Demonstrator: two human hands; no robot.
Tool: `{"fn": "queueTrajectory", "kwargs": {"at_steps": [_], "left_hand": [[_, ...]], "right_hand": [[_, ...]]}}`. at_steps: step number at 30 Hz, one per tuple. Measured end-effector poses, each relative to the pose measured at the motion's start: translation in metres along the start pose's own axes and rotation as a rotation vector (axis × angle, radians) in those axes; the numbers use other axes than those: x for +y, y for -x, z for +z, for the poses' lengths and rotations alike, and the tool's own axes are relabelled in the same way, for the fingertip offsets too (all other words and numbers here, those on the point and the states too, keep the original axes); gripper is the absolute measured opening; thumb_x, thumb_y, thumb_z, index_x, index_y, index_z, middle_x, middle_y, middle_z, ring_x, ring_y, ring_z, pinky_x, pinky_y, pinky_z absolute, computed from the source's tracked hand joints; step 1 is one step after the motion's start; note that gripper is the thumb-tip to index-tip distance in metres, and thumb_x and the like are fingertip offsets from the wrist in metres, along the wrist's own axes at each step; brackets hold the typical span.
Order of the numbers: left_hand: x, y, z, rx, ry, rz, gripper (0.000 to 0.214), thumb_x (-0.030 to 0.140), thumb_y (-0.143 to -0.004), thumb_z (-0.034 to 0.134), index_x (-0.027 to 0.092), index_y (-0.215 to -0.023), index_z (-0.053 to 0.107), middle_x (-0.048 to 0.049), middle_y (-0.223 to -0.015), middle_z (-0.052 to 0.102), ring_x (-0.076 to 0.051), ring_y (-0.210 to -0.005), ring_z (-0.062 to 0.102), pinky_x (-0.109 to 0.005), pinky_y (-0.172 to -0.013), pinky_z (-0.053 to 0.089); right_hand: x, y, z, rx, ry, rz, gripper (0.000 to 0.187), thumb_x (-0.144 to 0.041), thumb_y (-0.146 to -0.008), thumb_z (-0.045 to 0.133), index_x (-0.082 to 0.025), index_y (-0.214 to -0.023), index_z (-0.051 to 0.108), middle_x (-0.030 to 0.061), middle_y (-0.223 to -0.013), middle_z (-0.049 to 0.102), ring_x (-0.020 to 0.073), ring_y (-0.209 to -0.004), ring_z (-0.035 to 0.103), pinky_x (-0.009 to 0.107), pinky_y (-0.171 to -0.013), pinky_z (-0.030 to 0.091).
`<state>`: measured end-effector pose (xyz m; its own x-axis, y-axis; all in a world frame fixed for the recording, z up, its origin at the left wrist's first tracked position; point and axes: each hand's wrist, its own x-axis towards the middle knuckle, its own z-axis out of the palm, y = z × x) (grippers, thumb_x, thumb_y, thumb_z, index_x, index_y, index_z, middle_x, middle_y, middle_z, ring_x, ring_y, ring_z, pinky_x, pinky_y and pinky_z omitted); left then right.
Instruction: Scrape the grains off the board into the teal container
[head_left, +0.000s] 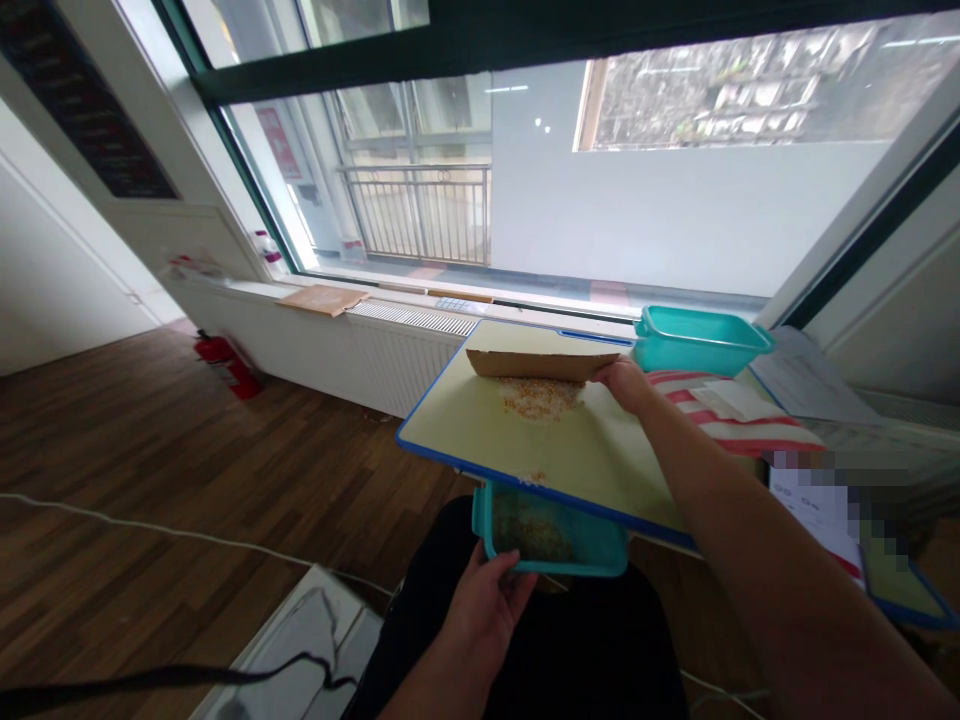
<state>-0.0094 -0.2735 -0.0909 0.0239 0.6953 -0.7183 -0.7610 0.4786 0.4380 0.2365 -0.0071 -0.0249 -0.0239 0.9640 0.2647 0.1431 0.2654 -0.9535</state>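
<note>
My right hand grips the right end of a brown cardboard strip, which stands on its long edge on a pale yellow table with a blue rim. Against the near side of the strip lies a spread of mixed grains, orange and whitish. A smaller patch of grains sits by the table's near edge. Below that edge, over my lap, my left hand holds a teal plastic basket by its near left side. Some grain covers the inside of this basket.
A second teal basket stands at the table's far right, beside a red-and-white striped cloth. A phone-like screen or paper lies nearer right. A radiator runs under the window; a fire extinguisher stands on the floor at left.
</note>
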Motion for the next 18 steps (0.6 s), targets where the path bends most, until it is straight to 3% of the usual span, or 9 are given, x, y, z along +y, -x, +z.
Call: {"fn": "queueTrajectory", "kwargs": {"at_steps": [10, 18], "left_hand": [[0.016, -0.001, 0.011, 0.030, 0.009, 0.019, 0.035, -0.003, -0.077, 0.056, 0.017, -0.106, 0.053, -0.0046, -0.085, 0.064, -0.011, -0.058, 0.064, -0.021, -0.052, 0.056], [0.028, -0.005, 0.006, 0.062, 0.010, 0.021, 0.032, -0.001, -0.077, 0.057, 0.018, -0.102, 0.052, -0.0032, -0.081, 0.063, -0.011, -0.056, 0.063, -0.021, -0.050, 0.056]], "right_hand": [[0.000, 0.008, 0.003, -0.008, -0.057, 0.036, 0.010, -0.024, -0.046, 0.068, -0.020, -0.052, 0.061, -0.0002, -0.063, 0.067, 0.0215, -0.072, 0.062, 0.031, -0.067, 0.050], [-0.003, 0.011, 0.006, 0.011, -0.008, 0.023, 0.010, -0.026, -0.051, 0.068, -0.020, -0.053, 0.060, 0.0011, -0.062, 0.066, 0.0220, -0.073, 0.063, 0.033, -0.068, 0.052]]}}
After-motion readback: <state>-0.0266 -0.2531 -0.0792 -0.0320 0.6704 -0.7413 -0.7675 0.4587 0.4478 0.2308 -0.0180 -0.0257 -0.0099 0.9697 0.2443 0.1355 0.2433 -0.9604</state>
